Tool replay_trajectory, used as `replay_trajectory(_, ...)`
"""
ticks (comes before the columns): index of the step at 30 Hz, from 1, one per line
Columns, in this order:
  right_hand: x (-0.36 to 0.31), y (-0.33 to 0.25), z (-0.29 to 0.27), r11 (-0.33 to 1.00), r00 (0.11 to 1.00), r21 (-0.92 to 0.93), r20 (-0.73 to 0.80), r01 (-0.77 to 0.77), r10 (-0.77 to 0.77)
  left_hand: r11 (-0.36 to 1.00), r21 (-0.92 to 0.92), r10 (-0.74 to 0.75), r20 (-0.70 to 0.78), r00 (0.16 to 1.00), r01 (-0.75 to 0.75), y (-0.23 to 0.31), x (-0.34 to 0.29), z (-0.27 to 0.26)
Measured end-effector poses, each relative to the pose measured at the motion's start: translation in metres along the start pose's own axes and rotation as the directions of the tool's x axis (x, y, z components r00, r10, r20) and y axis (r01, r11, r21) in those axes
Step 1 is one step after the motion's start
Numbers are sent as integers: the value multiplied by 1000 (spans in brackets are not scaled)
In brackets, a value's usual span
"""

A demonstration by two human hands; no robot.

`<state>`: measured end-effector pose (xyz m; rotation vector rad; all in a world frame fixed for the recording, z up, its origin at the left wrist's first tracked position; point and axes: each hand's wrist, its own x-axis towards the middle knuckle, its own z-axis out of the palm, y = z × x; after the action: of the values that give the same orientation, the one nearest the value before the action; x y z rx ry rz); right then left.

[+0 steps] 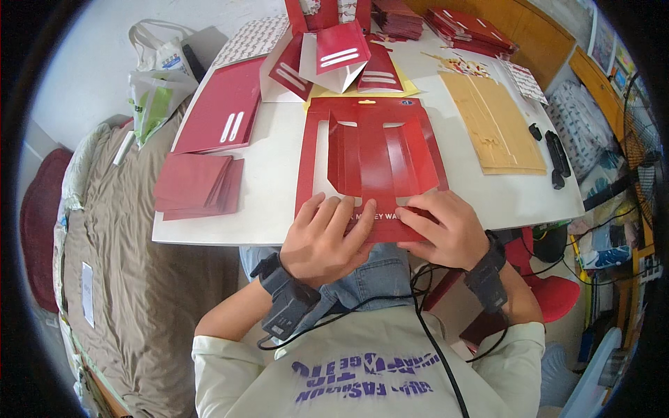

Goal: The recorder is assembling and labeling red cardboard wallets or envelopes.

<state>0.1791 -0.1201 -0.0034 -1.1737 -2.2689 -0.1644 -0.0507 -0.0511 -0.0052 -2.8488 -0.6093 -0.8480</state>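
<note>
A red cardboard packaging sheet (425,153) with a hanging hole and a folded-in recessed panel lies in front of me, its lower edge along the table's near edge. The fingers of my left hand (324,237) rest on its lower left part, bent over the edge, and its thumb is partly hidden. At the lower right corner, my right hand (446,226) has its fingers bent on top and its thumb below the edge. Both hands grip the cardboard.
Left on the white table (275,174) are large red sheets (216,104) and smaller red pieces (195,182). Folded red-and-white boxes (340,52) stand behind. Tan sheets (491,118) and black tools (556,155) lie right. Red stacks (470,29) sit far right. Cables (432,334) cross my lap.
</note>
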Motion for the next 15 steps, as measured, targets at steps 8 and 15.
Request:
replay_trajectory(8,11,-5,-4,940,980,-304,-76,154,-185,930,356,157,-149,976,-95,-2,3,-5)
replay_trajectory(15,16,1,-2,891,958,-387,-57,237,-280,923,303,286,-128,950,-237,-19,6,0)
